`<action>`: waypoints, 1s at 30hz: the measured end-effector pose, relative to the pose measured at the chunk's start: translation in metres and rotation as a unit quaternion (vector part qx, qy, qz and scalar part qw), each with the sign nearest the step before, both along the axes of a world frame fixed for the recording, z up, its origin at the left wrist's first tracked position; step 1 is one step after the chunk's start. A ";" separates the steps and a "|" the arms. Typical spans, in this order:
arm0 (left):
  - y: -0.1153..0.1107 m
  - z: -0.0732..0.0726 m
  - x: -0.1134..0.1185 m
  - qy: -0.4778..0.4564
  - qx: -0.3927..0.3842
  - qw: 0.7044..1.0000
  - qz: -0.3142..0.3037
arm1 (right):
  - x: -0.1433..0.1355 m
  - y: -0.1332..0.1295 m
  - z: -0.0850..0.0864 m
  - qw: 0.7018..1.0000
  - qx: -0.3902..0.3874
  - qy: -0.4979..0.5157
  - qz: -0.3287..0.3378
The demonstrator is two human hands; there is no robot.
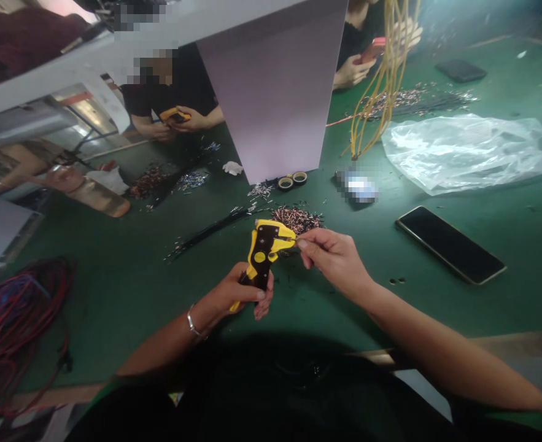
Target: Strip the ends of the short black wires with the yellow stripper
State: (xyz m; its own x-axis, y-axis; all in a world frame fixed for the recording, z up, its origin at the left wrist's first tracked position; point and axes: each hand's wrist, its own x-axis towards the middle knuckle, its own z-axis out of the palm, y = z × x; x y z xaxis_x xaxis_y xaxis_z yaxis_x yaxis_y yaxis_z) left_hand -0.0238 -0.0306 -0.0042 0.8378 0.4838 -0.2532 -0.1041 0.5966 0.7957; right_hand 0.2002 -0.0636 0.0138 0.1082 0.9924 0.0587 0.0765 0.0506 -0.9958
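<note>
My left hand [247, 291] is wrapped round the handles of a yellow and black wire stripper [262, 252], whose jaws point right. At the jaws' tip, the thumb and fingers of my right hand [328, 253] are pinched together on something too small to make out. Just behind the tool lies a pile of short black and copper-coloured pieces [298, 216]. A bundle of thin black wires [210, 228] stretches to the left of the tool on the green table [317, 344].
Two tape rolls [293, 180] stand by an upright pale panel [280, 92]. A black phone [450, 244] and clear plastic bag [468, 153] lie right; yellow wires [381, 86] hang behind. Red cables [17, 319] are coiled left. Other people's hands [188, 120] work across the table.
</note>
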 end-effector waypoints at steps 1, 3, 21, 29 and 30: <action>-0.001 0.001 0.000 0.005 0.000 1.000 0.002 | 0.000 0.000 0.000 1.000 -0.004 0.007 0.002; -0.002 0.001 0.000 0.014 0.003 1.000 0.009 | 0.000 0.001 0.000 1.000 -0.014 0.023 0.006; -0.005 -0.001 0.001 0.014 0.008 0.996 0.083 | -0.002 0.004 -0.001 0.991 -0.060 0.116 0.012; -0.002 -0.001 0.001 0.017 0.000 0.998 0.067 | 0.000 0.004 -0.003 0.991 -0.064 0.113 0.010; -0.002 -0.002 0.001 0.014 -0.002 0.998 0.061 | 0.000 0.004 -0.003 0.991 -0.064 0.114 0.010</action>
